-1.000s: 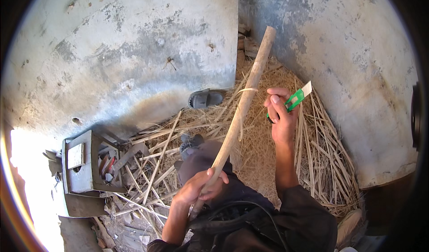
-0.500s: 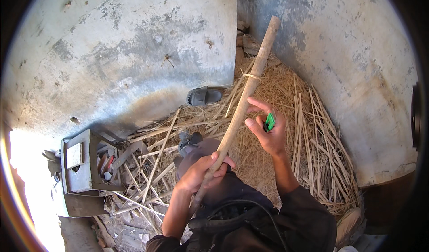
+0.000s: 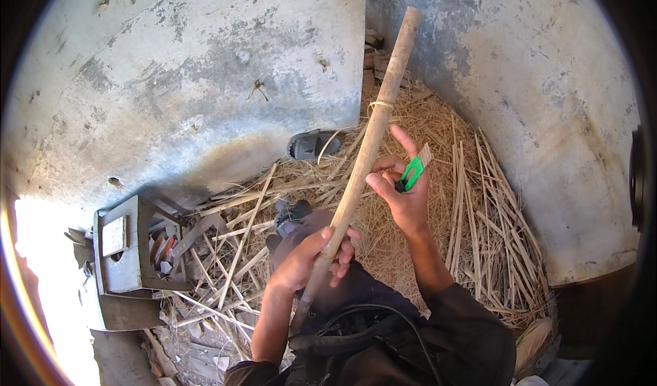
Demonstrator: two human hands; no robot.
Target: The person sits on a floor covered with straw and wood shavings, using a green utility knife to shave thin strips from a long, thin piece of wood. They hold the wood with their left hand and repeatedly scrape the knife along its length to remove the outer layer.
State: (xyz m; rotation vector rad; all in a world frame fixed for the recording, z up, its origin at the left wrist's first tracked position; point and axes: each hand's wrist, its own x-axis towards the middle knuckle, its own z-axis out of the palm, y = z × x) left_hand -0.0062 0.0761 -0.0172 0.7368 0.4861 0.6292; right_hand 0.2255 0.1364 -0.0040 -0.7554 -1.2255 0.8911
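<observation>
A long, pale wooden pole [image 3: 361,170] slants from my lap up toward the corner of the walls. My left hand [image 3: 308,259] is wrapped loosely around its lower part, thumb on top. A thin strip is looped as a ring [image 3: 380,104] around the upper part, one loose end hanging to the left. Beside the pole's middle, my right hand [image 3: 409,204] grips a small green tool [image 3: 412,174] with a flat, pale, blade-like end. Its index finger points up along the pole, and its thumb tip is close to the wood; whether they touch, I cannot tell.
Straw and shavings [image 3: 428,129] cover the floor. Several long split strips [image 3: 489,249] lie at the right, more at the left. A dark sandal [image 3: 313,144] lies near the left wall. A box-like wooden stand [image 3: 126,256] holds odds and ends. Worn walls meet ahead.
The pole has shifted slightly up and left. My right hand has turned, exposing more of the green tool, its index finger now raised. My left fingers have loosened a little.
</observation>
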